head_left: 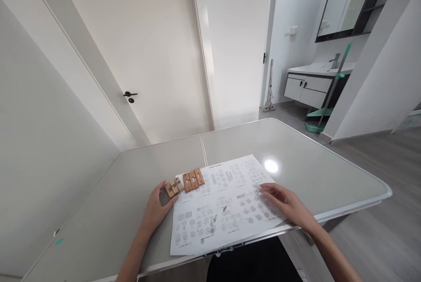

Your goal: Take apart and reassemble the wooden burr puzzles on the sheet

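Observation:
My left hand curves around a small group of light wooden puzzle pieces, thumb at their near side and fingertips at their left edge. The pieces lie side by side at the upper left corner of a printed sheet. Just right of them sits a row of darker orange-brown wooden pieces with cut-out slots and small dark marks. Rows of small grey diagrams cover the sheet. Over its right side rests my right hand, fingers loosely stretched and apart, with nothing seen in it.
A pale grey folding table with a metal rim and a centre seam carries everything. Behind it stands a white door with a black handle. Farther right are a washbasin cabinet, a mop and a green dustpan.

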Tool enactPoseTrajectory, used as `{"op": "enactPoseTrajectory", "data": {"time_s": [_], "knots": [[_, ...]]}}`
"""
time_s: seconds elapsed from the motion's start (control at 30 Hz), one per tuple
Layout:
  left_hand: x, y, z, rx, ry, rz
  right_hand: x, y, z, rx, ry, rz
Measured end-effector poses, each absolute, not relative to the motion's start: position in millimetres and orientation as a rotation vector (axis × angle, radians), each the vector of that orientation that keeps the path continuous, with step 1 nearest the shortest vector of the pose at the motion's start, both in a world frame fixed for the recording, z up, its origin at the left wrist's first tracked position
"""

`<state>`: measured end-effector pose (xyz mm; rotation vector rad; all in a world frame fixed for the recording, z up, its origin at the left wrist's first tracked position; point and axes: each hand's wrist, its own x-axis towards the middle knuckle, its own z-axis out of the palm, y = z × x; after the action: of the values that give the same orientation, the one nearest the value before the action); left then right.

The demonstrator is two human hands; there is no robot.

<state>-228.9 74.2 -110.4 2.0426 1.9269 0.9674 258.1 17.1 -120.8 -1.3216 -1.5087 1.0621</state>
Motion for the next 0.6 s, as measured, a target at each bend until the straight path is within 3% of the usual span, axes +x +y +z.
{"op": "enactPoseTrajectory", "data": {"time_s": [0.6], "knots": [[-219.3,67.5,-102.4,2.162,2.0,0.905,260.3,16.1,-116.8,-1.298,-1.504,1.104]]}}
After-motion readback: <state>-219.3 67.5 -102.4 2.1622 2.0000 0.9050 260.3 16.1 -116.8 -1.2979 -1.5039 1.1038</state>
